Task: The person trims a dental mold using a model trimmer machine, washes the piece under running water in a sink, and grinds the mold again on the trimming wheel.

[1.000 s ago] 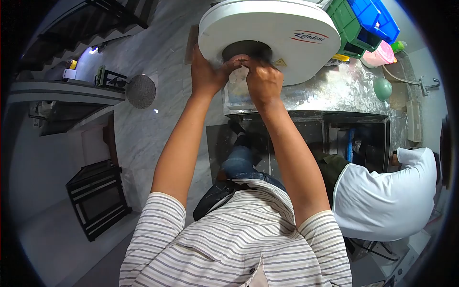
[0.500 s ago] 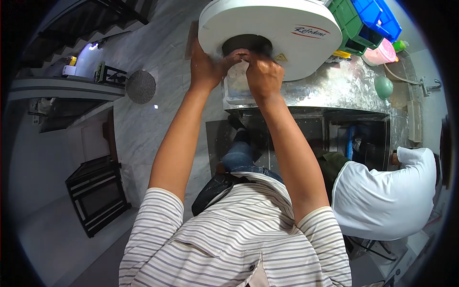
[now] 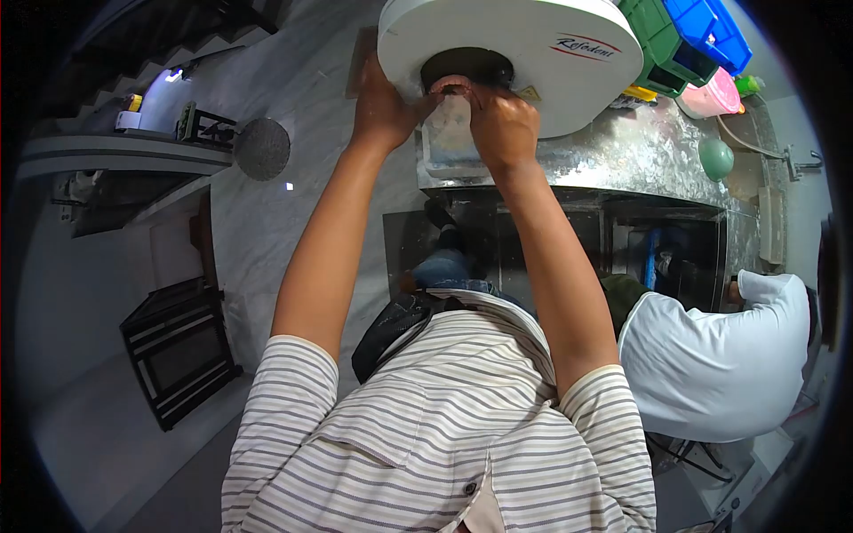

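Note:
A small pinkish, arch-shaped dental model [image 3: 451,83] is held between my two hands at the dark round opening of a white machine [image 3: 569,89] with red and black lettering. My left hand [image 3: 384,111] grips its left side, fingers partly hidden behind the machine's edge. My right hand [image 3: 504,126] pinches the right side, with its knuckles up by the opening. The model's far side and the inside of the opening [image 3: 471,64] are hard to make out. Below the hands is a pale, wet-looking tray area [image 3: 447,147] on the counter.
The metal counter [image 3: 622,155] is wet and stained. Toward the right are green [image 3: 662,53] and blue bins [image 3: 724,40], a pink tub [image 3: 709,96], a green ball [image 3: 716,158] and a tap [image 3: 804,164]. A person in a white shirt [image 3: 711,364] bends close on my right.
Both hands stay on the dental model at the opening. The right hand has shifted slightly right, and more of the model's arch shows. The whole view has moved a little.

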